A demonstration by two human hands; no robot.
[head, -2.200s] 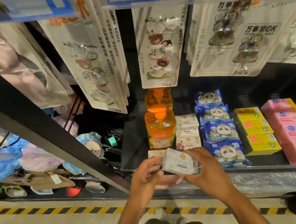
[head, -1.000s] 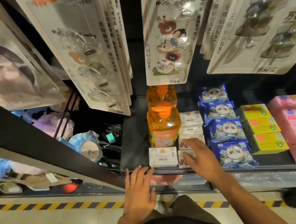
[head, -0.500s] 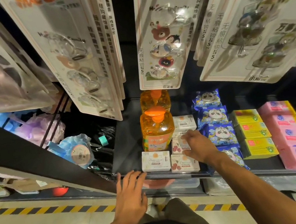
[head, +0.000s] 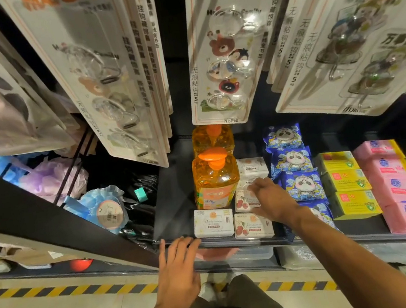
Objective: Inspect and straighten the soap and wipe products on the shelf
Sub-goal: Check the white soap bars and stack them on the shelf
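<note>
- The right hand (head: 267, 198) is reaching onto the shelf (head: 172, 185) and resting its fingers (head: 254, 185) on the second cherry soap pack (head: 244, 200) in the row, just beside the orange pump bottle (head: 213, 178); whether it is pinching the pack or only pressing on it, I cannot tell.
- The left hand (head: 178, 272) is hovering released, fingers spread, at the shelf's front lip (head: 316, 238), grasping nothing.
- The front cherry soap pack (head: 253, 225) is lying flat at the shelf edge, touching the white wipe pack (head: 212, 222) on its left.
- Another white pack (head: 251, 166) is sitting behind the hand, further back in the same row.
- These small packs are looking light and boxy, probably with slick wrappers; taking them by the short sides or nudging a long edge should be enough to square them.
- The pump bottle is likely heavy with liquid and top-loaded by its pump, so knocking it while sliding packs could be tipping it.
- The blue panda packs (head: 302, 183) are looking soft and pillowy, likely to crumple rather than slide.
- The yellow boxes (head: 347, 181) and pink packs (head: 396, 189) are lining up in neat rows to the right.
</note>
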